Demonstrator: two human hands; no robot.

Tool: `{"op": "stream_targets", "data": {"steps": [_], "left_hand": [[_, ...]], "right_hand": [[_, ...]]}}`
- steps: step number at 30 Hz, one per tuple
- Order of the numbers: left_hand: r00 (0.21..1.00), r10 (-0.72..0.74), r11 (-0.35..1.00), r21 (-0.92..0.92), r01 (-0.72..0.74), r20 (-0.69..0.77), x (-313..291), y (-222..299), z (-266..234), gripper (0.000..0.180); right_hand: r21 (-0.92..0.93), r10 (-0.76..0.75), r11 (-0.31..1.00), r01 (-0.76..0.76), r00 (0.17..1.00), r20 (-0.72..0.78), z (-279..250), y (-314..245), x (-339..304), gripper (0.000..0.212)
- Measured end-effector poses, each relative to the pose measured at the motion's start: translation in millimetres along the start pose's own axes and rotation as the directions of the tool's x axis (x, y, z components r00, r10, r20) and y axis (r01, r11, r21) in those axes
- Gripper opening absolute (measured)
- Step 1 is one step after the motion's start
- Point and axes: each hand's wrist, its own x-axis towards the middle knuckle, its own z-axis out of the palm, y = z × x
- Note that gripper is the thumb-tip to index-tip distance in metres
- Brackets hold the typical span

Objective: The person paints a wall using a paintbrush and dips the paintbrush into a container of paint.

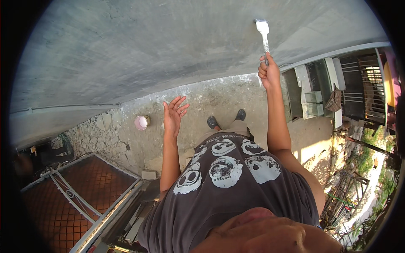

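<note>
My right hand point(269, 71) is closed round the handle of a paintbrush point(262, 28). The brush is smeared with white paint and points away from me, its dark bristles against the grey wall point(168, 46). My left hand point(174, 113) holds nothing; its fingers are spread in the air, well short of the wall. To the left of that hand, on the ground, stands a small pinkish-white bucket point(142, 122). How much it contains cannot be made out.
Rough concrete ground point(194, 97) with white splashes runs along the wall's foot. Broken stones point(103, 133) and a metal-framed mesh panel point(80, 189) lie to the left. At the right are glass tanks point(313, 103), a barred cage point(371, 84) and a pile of sticks point(344, 192).
</note>
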Motion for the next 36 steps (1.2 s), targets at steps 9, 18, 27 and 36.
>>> {"op": "stream_targets", "data": {"steps": [9,18,27,36], "left_hand": [[0.997,-0.013,1.000,0.007,0.012,0.080,23,5,16,0.079],[0.996,0.013,1.000,0.024,-0.015,0.085,27,11,13,0.079],[0.999,0.018,1.000,0.005,-0.018,-0.046,-8,7,-12,0.079],[0.987,0.023,0.999,-0.041,-0.030,-0.161,-30,2,-33,0.080]], "right_hand": [[0.117,0.065,0.990,-0.075,0.994,0.089,-25,60,18,0.034],[-0.135,0.498,0.843,-0.521,0.851,-0.169,-69,241,53,0.039],[0.174,0.418,0.894,-0.413,0.908,0.011,77,222,37,0.038],[-0.175,0.291,0.948,-0.266,0.946,0.141,41,277,13,0.040]]}}
